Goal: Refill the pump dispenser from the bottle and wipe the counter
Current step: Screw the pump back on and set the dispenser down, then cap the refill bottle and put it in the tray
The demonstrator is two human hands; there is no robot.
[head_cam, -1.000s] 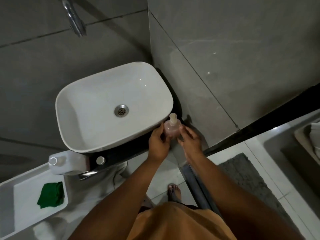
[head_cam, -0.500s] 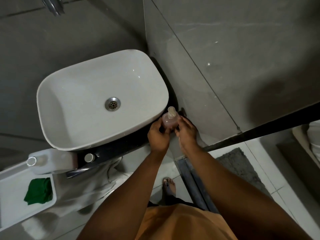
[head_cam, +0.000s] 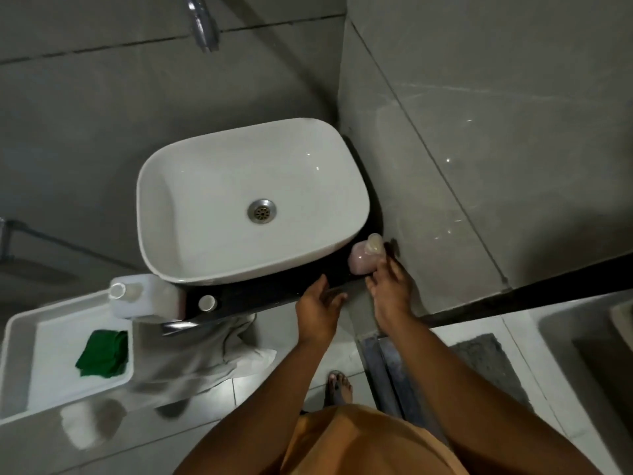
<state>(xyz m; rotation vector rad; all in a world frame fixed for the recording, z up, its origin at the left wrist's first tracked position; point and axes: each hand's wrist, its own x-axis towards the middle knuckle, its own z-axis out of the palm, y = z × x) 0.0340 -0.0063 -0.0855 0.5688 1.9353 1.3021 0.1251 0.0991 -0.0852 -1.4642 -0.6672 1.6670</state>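
Pump dispenser (head_cam: 363, 258): 1 item, small, rounded pale pink translucent body with a cream pump head on top; stands upright on the dark counter (head_cam: 274, 298), at the right end, between the basin and the grey tiled wall, just beside the basin's near right corner. Right hand (head_cam: 388, 289): fingers (head_cam: 381, 269) loosely spread and touching the dispenser's near right side, not wrapped around it. Left hand (head_cam: 317, 311): fingers spread and empty, over the counter's near edge, left of the dispenser and apart from it. Bottle (head_cam: 144, 298): 1 large white translucent jug, neck uncapped, at the counter's left end just beside the basin's near left corner. Cap (head_cam: 207, 302): 1 white round piece on the counter, just right of the bottle. Basin (head_cam: 205, 214): 1 white rounded-rectangular vessel with a metal drain at centre. Tray (head_cam: 20, 337): 1 white, near left, holding 1 folded green cloth (head_cam: 102, 353). Grey towel (head_cam: 212, 351): hangs below the counter's near edge.
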